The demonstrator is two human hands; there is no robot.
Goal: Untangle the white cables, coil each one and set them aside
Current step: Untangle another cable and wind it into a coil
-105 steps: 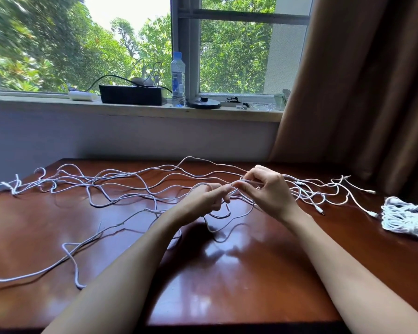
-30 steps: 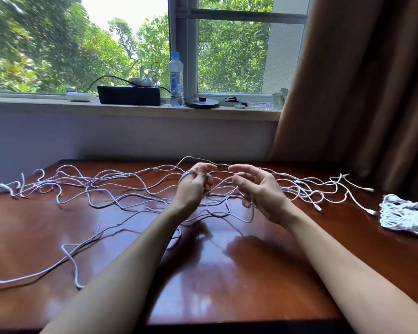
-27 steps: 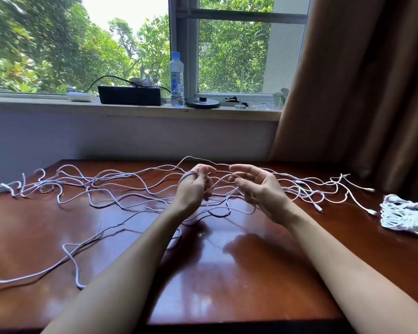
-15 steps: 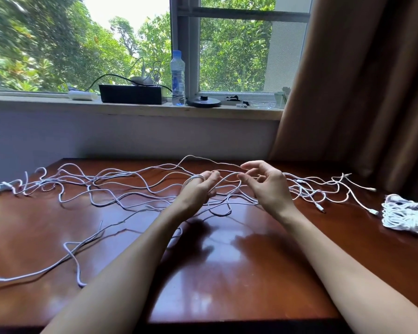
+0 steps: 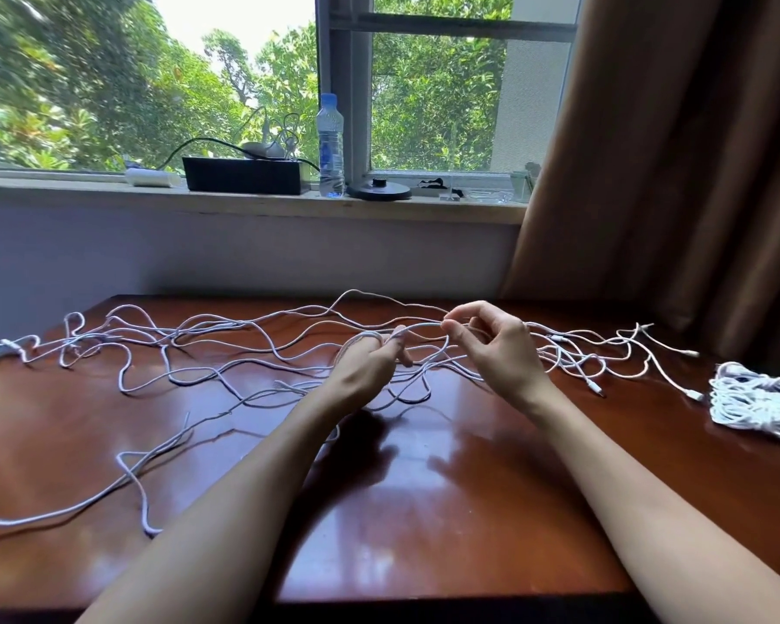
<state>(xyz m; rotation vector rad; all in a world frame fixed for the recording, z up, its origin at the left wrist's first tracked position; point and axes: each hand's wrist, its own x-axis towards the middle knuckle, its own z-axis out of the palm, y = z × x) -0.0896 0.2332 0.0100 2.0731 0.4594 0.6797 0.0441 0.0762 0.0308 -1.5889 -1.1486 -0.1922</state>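
A tangle of thin white cables (image 5: 208, 353) sprawls across the far half of the brown wooden table (image 5: 424, 511), from the left edge to the right. My left hand (image 5: 370, 362) is raised at the middle of the tangle with a cable looped over its curled fingers. My right hand (image 5: 491, 349) is just to its right and pinches the same strand between thumb and forefinger. The strand runs taut between both hands. A bundle of coiled white cable (image 5: 757, 400) lies apart at the table's right edge.
Loose cable ends with plugs (image 5: 690, 353) lie right of my right hand. A brown curtain (image 5: 676, 173) hangs at the right. On the window sill behind stand a water bottle (image 5: 330, 146), a black box (image 5: 244, 175) and a black round base (image 5: 379, 191).
My right hand has gone from open fingers to a pinch on the strand. My left hand has kept its loop and shifted slightly. The cables near the centre have been pulled about a little.
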